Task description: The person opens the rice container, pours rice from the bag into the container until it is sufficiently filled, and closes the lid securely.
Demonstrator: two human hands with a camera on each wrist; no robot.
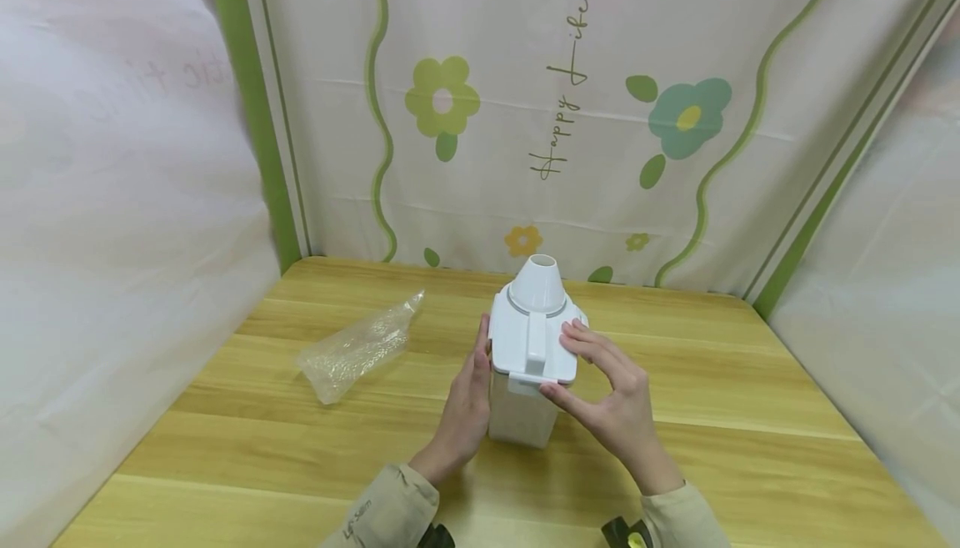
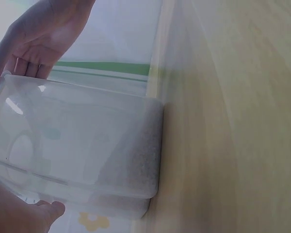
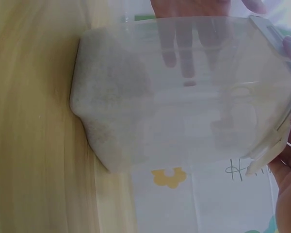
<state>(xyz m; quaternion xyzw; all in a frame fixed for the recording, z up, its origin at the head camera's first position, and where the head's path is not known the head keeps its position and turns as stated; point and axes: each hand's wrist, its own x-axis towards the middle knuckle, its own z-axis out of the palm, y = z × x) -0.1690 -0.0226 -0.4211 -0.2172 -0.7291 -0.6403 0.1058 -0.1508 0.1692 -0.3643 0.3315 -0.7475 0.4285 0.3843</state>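
A tall translucent storage container [image 1: 521, 421] stands upright on the table, with pale grain-like contents [image 3: 114, 73] at its bottom. On top is a white lid [image 1: 512, 346] with a cone-shaped cap [image 1: 538, 288]. My left hand [image 1: 467, 402] lies along the container's left side, fingers extended; they show through the clear wall in the right wrist view. With the right hand [image 1: 621, 394] I grip the lid's near right corner, thumb at the front clip [image 3: 269, 153] and fingers on the top. The clip juts out from the lid's edge in the right wrist view.
A crumpled clear plastic bag [image 1: 360, 352] lies on the wooden table [image 1: 247, 439] to the left of the container. Fabric curtains with flowers and lettering [image 1: 558, 89] enclose the table at the back and both sides.
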